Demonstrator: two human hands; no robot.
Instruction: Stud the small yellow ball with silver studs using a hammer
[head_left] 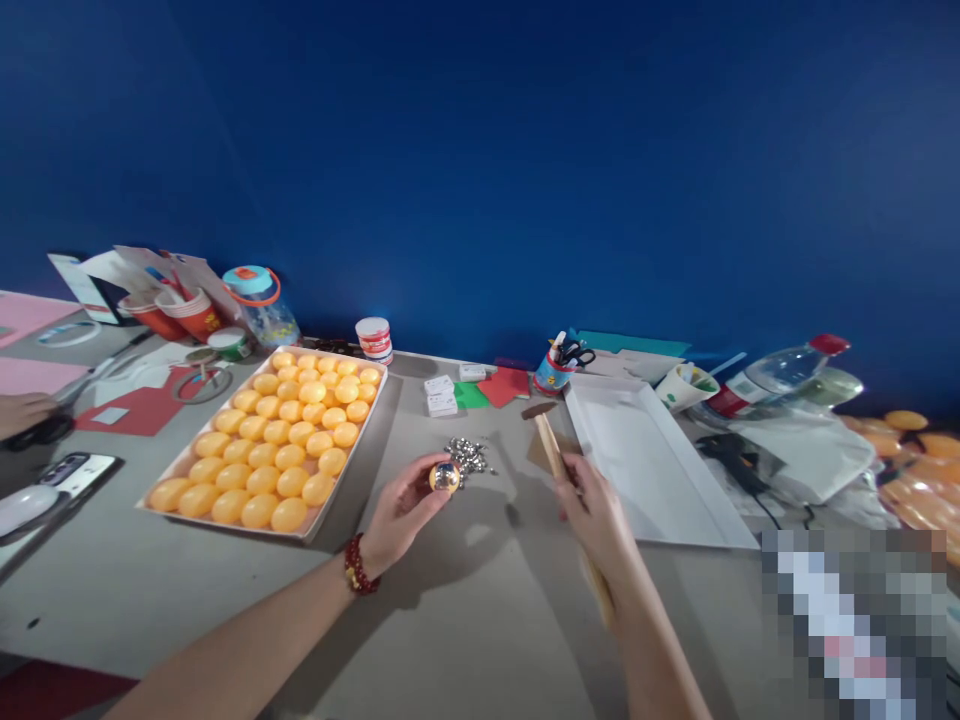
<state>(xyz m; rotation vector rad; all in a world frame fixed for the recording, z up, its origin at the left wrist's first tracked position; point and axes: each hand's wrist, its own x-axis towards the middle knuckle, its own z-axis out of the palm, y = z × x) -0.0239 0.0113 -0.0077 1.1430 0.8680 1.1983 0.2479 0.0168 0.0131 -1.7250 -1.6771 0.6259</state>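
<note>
My left hand [403,512] is closed around a small orange ball [445,477] with a shiny silver piece on its front, held just above the grey table [465,600]. Right behind the ball lies a heap of small silver metal pieces [469,455]. My right hand [592,510] grips the wooden handle of a small hammer [550,447], whose dark head [538,410] points away from me, to the right of the heap. A red bead bracelet [355,567] sits on my left wrist.
A tray [180,465] of several orange balls lies at left, an empty white tray [652,460] at right. Cups, a jar, paper sheets, a scissors cup [556,370], a water bottle [787,372] and a glue gun [731,458] line the back. Another person's hand [22,412] shows at far left.
</note>
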